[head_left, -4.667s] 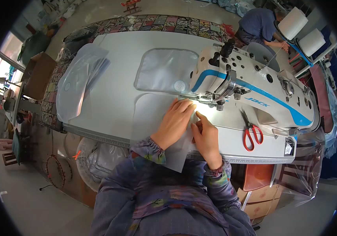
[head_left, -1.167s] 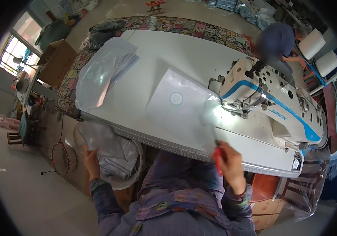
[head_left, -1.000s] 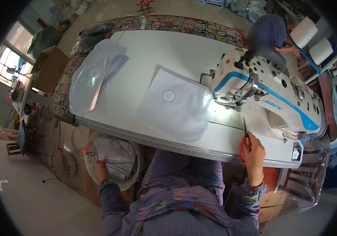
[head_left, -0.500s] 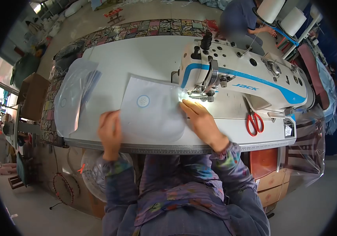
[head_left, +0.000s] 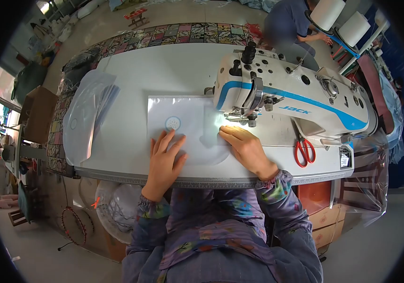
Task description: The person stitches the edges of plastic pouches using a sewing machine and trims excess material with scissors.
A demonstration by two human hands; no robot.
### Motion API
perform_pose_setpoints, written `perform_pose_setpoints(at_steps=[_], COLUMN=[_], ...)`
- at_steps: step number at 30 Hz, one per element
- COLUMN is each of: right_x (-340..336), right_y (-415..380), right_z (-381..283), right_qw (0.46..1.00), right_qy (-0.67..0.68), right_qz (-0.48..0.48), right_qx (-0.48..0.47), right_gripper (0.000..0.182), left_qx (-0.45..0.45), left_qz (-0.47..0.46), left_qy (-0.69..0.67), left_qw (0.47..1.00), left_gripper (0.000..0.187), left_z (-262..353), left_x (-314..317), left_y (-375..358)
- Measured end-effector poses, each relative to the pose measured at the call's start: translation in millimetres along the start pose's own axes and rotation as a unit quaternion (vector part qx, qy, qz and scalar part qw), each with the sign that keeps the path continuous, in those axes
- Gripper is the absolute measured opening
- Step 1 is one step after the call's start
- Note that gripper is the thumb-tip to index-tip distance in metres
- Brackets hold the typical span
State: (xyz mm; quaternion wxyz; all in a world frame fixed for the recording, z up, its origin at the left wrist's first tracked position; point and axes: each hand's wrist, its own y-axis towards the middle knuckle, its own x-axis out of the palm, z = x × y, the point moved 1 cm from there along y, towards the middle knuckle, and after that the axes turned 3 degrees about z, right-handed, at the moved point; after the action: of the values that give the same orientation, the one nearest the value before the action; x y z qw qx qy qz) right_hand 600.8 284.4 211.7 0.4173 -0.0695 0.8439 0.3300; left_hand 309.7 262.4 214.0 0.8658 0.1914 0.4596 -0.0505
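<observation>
Left hand [head_left: 165, 160] lies flat with fingers spread on the clear plastic sheet [head_left: 185, 129], just below its round blue-ringed vent [head_left: 173, 123]. Right hand [head_left: 243, 148], also open, presses the sheet's right edge beside the lit presser foot [head_left: 239, 119] of the sewing machine [head_left: 291, 101]; red scissors [head_left: 303, 148] rest to the right

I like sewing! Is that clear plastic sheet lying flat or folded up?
Flat. The plastic sheet lies spread on the table, both hands pressing it.
</observation>
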Motion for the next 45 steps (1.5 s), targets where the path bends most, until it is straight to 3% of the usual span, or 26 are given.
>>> perform_pose_setpoints(at_steps=[14,27,30,39,45], right_x=[-2.3,0.1,-1.2,-1.7,-2.0], right_y=[1.9,3.0,3.1,2.6,2.1], right_z=[-6.6,-1.8,-2.0,-1.4,-0.9], right_qw=[0.999,1.000,1.000,1.000,1.000], right_qy=[-0.004,0.001,0.007,0.006,0.015], right_qz=[-0.029,-0.006,0.004,0.015,0.010], right_qx=[0.015,0.011,0.013,0.008,0.010], right_gripper=[0.056,0.053,0.051,0.051,0.049], left_qx=[0.069,0.072,0.114,0.095,0.126], left_qz=[-0.053,0.011,0.014,-0.020,-0.029], left_qy=[0.082,0.161,0.132,-0.046,-0.057], left_qw=[0.993,0.984,0.985,0.994,0.990], left_gripper=[0.040,0.045,0.041,0.035,0.030], left_z=[-26.2,38.8,59.7,37.0,16.0], left_x=[10.0,23.1,21.1,26.4,29.8], left_y=[62.5,-11.9,-21.6,13.8,43.9])
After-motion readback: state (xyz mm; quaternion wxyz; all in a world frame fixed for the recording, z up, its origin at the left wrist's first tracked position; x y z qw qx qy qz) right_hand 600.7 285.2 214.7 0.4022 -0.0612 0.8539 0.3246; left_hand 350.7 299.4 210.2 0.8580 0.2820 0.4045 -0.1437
